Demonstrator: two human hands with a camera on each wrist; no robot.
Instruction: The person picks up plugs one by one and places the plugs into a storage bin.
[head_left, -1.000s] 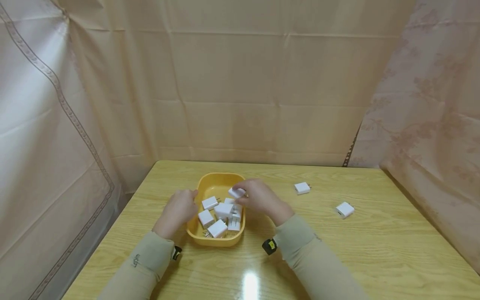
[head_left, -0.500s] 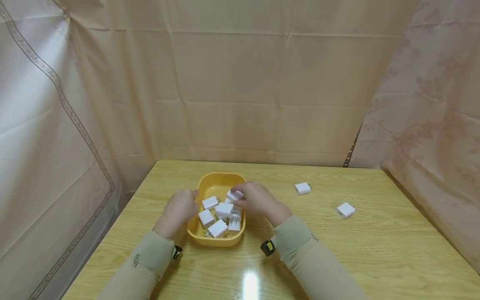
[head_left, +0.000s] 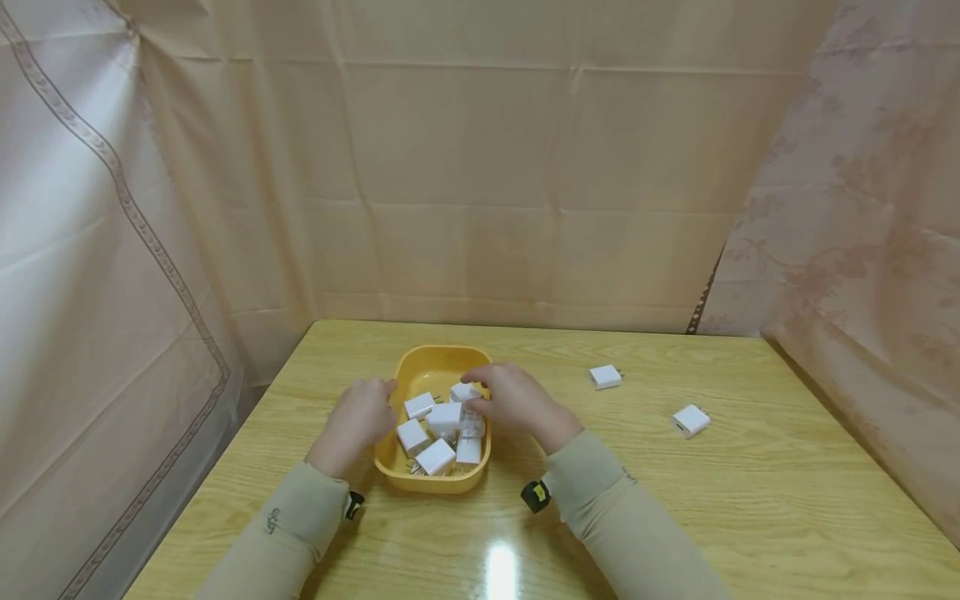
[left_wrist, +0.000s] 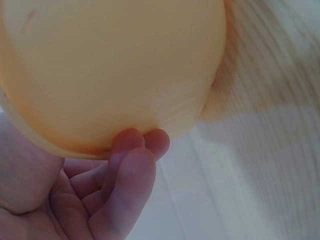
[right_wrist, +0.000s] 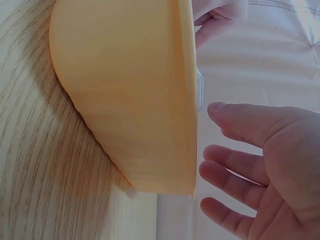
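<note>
A yellow plastic basin (head_left: 442, 483) with several white plug-in chargers inside stands on the table. My left hand (head_left: 362, 417) grips its left rim, and in the left wrist view the fingers curl round the basin's edge. Over the right rim is my right hand (head_left: 517, 404); its fingers are spread and hold nothing. Just beyond those fingertips a white charger (head_left: 462, 392) lies on the pile. In the right wrist view, my right hand (right_wrist: 255, 170) is apart from the basin wall (right_wrist: 135, 100), and a charger's edge (right_wrist: 200, 92) shows above the rim.
Two more white chargers lie on the wooden table (head_left: 600, 517) to the right, one charger (head_left: 605, 377) farther back and one charger (head_left: 691, 420) farther right. Beige cloth (head_left: 465, 192) hangs behind the table, with cloth at both sides as well.
My right hand has lowered a charger onto the pile in the basin and let it go, and its fingers have parted. The left hand has kept its place on the rim.
</note>
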